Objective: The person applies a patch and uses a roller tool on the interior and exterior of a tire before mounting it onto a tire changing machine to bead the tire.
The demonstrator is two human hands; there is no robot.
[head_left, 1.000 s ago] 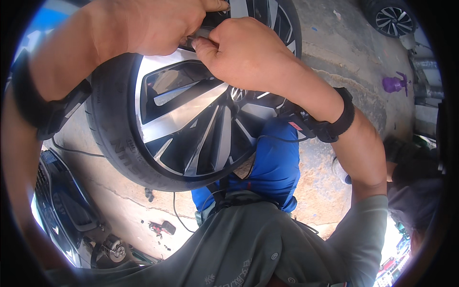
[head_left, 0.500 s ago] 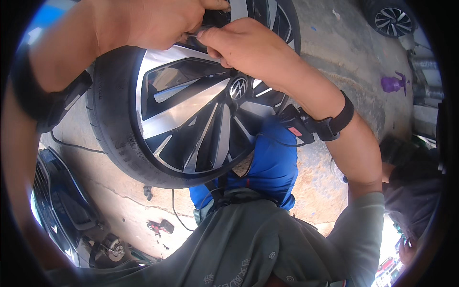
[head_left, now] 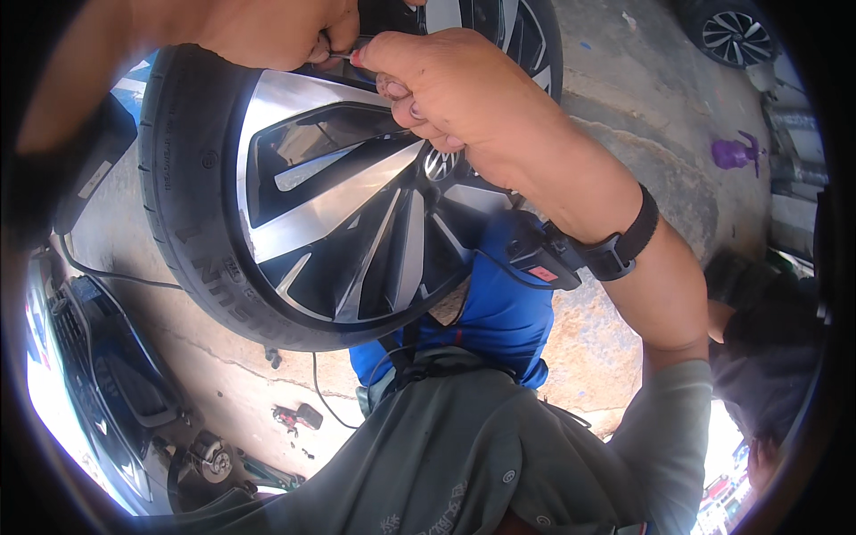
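A car wheel with silver-and-black alloy spokes and a black tire stands tilted in front of me. Over its far upper part, my left hand is bent with its fingers closed. My right hand meets it there, thumb and forefinger pinched and the other fingers curled. A thin, small piece with a red end shows between the two hands; its kind I cannot make out. My fingers partly hide the rim behind them and the wheel's round center cap.
Another wheel is at the far right, with a purple spray bottle nearer. A car's dark front grille is at left. A red-and-black object lies on the floor. At right, another person's dark sleeve shows.
Both hands have shifted slightly upward in the picture, and the wheel appears a little farther left. More of my right hand's curled fingers show. The small piece's red end has come into sight.
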